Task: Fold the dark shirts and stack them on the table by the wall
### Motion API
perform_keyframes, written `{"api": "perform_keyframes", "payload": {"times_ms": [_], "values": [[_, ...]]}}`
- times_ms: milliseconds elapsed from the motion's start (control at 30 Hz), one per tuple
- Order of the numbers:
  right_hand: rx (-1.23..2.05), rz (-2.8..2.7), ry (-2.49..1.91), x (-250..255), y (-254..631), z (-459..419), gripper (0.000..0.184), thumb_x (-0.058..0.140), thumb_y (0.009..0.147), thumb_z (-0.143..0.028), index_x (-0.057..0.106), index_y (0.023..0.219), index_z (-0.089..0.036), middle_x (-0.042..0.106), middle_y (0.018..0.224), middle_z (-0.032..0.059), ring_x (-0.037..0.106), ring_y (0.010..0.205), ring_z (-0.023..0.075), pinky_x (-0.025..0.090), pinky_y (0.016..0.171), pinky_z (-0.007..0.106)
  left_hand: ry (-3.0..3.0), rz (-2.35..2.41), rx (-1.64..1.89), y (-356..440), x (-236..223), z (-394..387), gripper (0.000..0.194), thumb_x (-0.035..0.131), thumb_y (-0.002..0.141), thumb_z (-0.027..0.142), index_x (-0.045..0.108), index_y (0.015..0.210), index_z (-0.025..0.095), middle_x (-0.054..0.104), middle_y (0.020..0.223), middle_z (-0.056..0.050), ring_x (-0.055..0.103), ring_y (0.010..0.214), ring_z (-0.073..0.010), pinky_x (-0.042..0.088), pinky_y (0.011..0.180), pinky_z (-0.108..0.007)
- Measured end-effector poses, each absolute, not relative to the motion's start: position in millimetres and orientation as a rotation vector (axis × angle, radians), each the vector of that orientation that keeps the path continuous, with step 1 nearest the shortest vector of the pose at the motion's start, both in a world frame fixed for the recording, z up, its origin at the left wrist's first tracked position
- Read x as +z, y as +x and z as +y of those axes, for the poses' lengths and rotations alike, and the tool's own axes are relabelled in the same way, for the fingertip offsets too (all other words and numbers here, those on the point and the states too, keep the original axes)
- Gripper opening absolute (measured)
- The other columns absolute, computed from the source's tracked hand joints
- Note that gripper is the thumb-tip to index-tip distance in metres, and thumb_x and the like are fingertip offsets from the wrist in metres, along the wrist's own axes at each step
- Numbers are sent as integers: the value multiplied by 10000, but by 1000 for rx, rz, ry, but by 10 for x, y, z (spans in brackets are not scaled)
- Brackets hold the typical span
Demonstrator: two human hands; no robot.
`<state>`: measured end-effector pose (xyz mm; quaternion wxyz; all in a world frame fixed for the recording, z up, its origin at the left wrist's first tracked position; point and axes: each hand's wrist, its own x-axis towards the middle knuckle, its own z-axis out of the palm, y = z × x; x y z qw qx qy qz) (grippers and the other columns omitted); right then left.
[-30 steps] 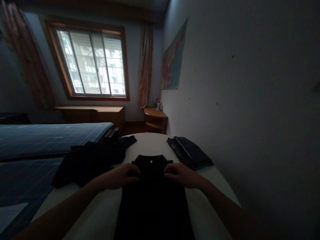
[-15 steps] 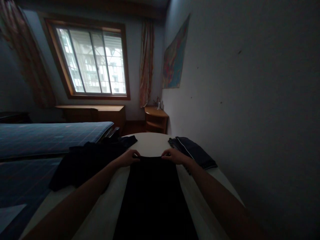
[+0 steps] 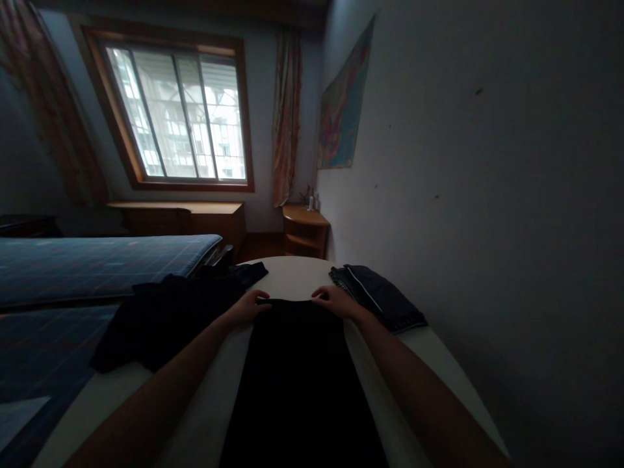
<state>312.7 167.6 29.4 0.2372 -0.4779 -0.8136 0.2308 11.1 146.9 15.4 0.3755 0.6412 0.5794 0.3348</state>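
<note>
A long black garment [image 3: 303,383] lies flat down the middle of the white table [image 3: 295,273], its straight far edge crossing between my hands. It is too dark to tell its exact kind. My left hand [image 3: 246,307] pinches the far left corner of that edge between thumb and fingers. At the far right corner, my right hand [image 3: 337,303] grips the edge in the same way. A folded dark garment with a white stripe [image 3: 383,296] rests just beyond my right hand. To the left of my left hand lies a crumpled dark garment [image 3: 168,318].
A bed with a blue plaid mattress [image 3: 112,263] runs along the left. The wall [image 3: 468,260] stands close on the right. Farther back are a wooden desk [image 3: 214,209], a corner shelf [image 3: 306,218] and a window [image 3: 180,117].
Both hands have shifted slightly left and up in the picture with the black garment's far edge. Each still grips its corner. The view has tilted a little.
</note>
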Motion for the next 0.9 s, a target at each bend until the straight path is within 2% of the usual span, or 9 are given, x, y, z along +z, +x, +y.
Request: {"api": "perform_keyframes", "payload": {"times_ms": [233,367,467,567,700,800,900], "values": [[560,-2097,-1338,237,3199,1571,307,633,843,-222,655,1142,-154,715,1043,86,654,993,193,460,944,345,1591,1517,973,138,65,1392,503,759,684,325,575,1122,158,693,1074,-96,662,719,-160,537,652,-288],[494,-2026,-1399,195,3245,1446,408,622,845,-227,585,1241,-135,658,1185,137,625,1081,217,445,983,374,1591,1575,1006,161,12,1304,498,692,729,268,537,1183,133,654,1177,-143,646,707,-142,532,661,-285],[407,-1947,-1516,166,3299,1257,458,601,855,-232,538,1292,-111,581,1302,183,577,1175,243,413,1024,379,1595,1636,1019,126,-28,1147,526,663,744,259,511,1229,121,620,1231,-175,657,763,-160,529,692,-291],[368,-1878,-1718,159,3363,1007,451,596,880,-341,549,1258,-99,624,1210,182,614,1104,251,448,955,347,1631,1679,945,62,-45,929,519,629,772,291,489,1248,135,666,1135,-143,679,793,-190,524,677,-287],[458,-1905,-1802,129,3393,720,357,559,899,-474,624,1039,-152,703,997,120,668,900,229,472,776,310,1733,1657,813,23,-66,654,526,574,808,361,454,1277,155,696,945,-72,682,743,-206,507,616,-283],[473,-1914,-1796,83,3370,626,267,558,903,-444,617,935,-186,715,915,84,673,820,206,448,709,285,1783,1592,838,39,-96,531,548,556,810,378,448,1294,146,671,871,-49,659,688,-196,492,592,-284],[455,-1893,-1770,57,3348,607,181,561,900,-373,599,882,-198,714,889,70,669,798,195,440,695,275,1810,1575,887,61,-109,475,508,544,802,352,484,1272,170,653,880,-36,632,640,-170,480,587,-279]]}}
